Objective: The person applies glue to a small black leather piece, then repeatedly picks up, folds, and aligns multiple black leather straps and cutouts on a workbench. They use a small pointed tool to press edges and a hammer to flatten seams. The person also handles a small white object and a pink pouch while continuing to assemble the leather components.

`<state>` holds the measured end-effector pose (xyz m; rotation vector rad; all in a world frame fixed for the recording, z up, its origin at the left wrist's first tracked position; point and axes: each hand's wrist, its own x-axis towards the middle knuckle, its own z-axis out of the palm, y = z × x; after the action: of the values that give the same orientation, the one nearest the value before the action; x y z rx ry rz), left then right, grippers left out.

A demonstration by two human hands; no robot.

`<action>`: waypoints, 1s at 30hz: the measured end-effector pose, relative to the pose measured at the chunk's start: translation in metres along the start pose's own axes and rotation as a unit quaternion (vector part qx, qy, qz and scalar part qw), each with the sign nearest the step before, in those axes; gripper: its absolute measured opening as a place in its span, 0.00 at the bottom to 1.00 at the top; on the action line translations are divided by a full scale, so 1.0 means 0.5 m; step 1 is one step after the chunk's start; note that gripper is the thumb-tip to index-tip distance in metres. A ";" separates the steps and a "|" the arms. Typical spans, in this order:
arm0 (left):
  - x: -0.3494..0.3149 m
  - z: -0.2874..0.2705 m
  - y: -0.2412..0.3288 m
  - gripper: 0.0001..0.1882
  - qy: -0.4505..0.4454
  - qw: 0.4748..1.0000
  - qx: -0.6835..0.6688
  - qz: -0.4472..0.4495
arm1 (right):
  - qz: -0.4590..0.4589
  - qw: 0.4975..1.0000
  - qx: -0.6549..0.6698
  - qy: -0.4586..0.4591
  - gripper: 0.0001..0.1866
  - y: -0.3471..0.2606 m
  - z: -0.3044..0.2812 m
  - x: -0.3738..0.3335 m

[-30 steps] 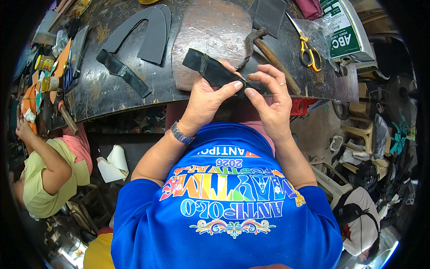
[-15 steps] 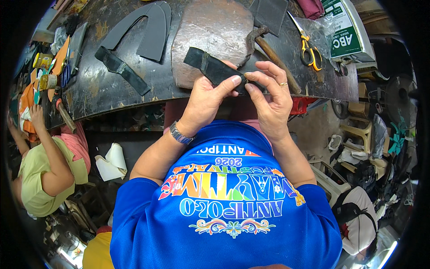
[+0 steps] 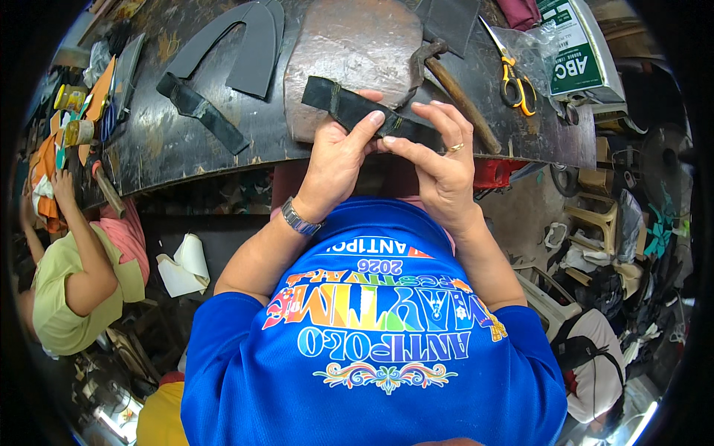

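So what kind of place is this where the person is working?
Probably a small shoe or sandal workshop. Both hands, left hand and right hand, hold a black strap over a dark, worn workbench. A hammer, orange-handled scissors and a cut grey sole-shaped piece lie there.

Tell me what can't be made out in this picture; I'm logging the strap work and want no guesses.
Head view:
- Right end of the black strap: covered by the right hand.
- Left hand grip underneath: own fingers hide it.
- Hammer handle end: behind the right hand.
- Jars at the left rim: too small and bent.
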<state>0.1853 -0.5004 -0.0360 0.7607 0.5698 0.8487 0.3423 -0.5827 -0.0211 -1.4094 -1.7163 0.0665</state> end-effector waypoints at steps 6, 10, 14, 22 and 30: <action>0.006 0.000 -0.001 0.13 0.014 0.998 0.054 0.021 | 0.106 0.976 0.187 0.034 0.21 -0.018 -0.037 0.006; 0.004 0.003 -0.003 0.15 0.005 0.998 0.061 0.012 | 0.057 0.998 0.014 0.002 0.26 -0.009 -0.020 0.009; 0.002 0.003 -0.003 0.15 0.018 0.999 0.036 0.008 | -0.004 0.994 -0.105 -0.018 0.31 0.005 0.004 -0.001; 0.010 0.003 0.000 0.23 -0.005 0.999 0.042 0.009 | 0.000 0.998 0.064 -0.005 0.23 0.001 -0.033 0.001; -0.001 0.021 -0.025 0.41 -0.070 0.978 0.170 0.103 | 0.132 0.967 0.215 -0.025 0.45 -0.022 -0.017 0.066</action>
<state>0.1983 -0.5101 -0.0394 1.1987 0.5213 0.8899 0.3406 -0.5640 0.0091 -1.3013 -1.4324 0.5904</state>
